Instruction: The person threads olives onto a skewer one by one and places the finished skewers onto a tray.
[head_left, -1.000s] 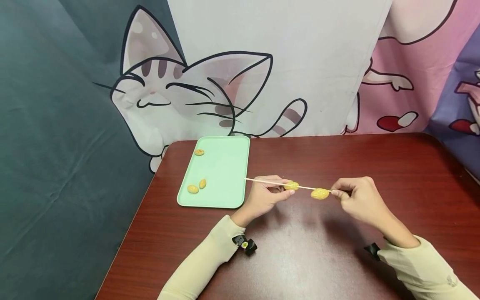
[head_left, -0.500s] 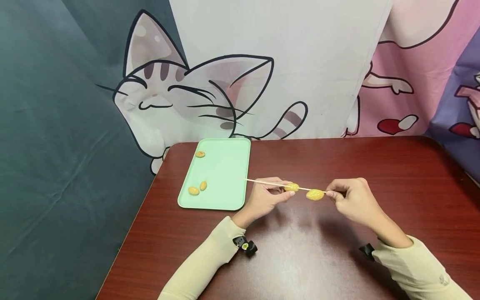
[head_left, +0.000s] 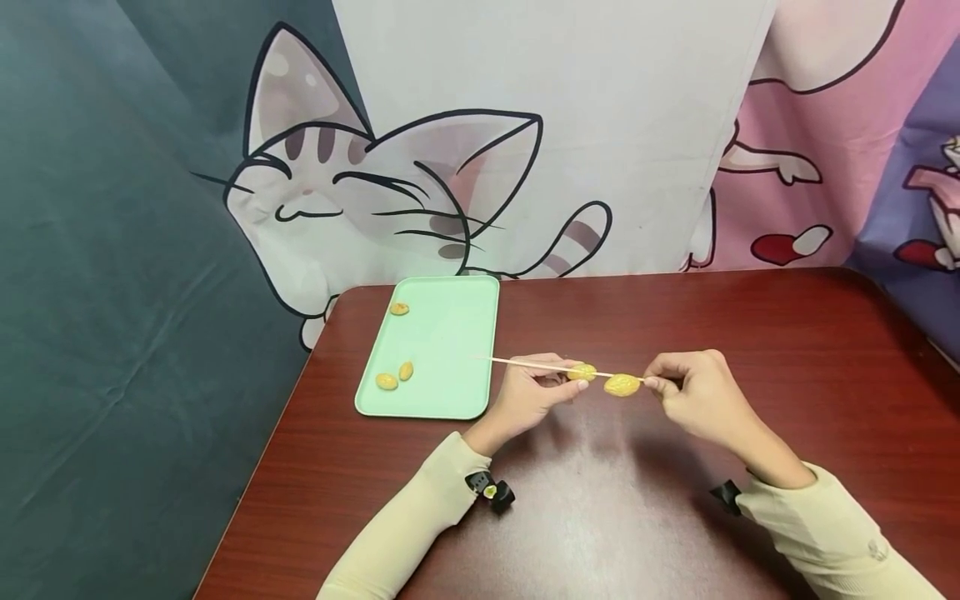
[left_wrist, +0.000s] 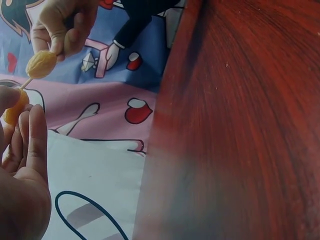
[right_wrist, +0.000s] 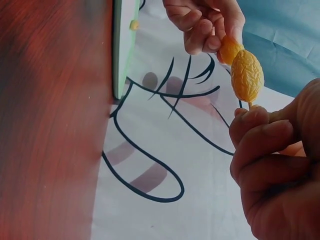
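Skewer point(head_left: 540, 365), thin, pale and close to level, runs between a person's two hands, which are raised above the table. The left hand point(head_left: 527, 393) has a narrow grip, thumb and fingers pinching a yellow left fruit point(head_left: 582, 372). Just beyond that grip's fingertips, toward the other hand, a wrinkled yellow right fruit point(head_left: 622, 385) sits on the skewer, a short bit of bare stick showing between the two fruits. The right hand point(head_left: 696, 393) has a narrow grip too, its thumb and fingertips pinching the skewer's end beside the right fruit. On the other side of the left grip, the skewer's long free end reaches out over the edge of the tray.

Behind each grip, toward the body, come the cream left sleeve point(head_left: 412, 521) and right sleeve point(head_left: 817, 525), with a black left wrist device point(head_left: 491, 490) and a black right wrist device point(head_left: 726, 497) at the cuffs. Below both grips spreads the reddish-brown wooden table point(head_left: 585, 533).

Left of the left grip, the mint-green rectangular tray point(head_left: 450, 333) lies flat, carrying a small fruit point(head_left: 406, 371), a rounder fruit point(head_left: 386, 381) near it, and a far fruit point(head_left: 399, 308) by the left rim. Farthest beyond the grips hangs a cloth backdrop point(head_left: 645, 108) printed with a smiling cartoon cat point(head_left: 322, 225).
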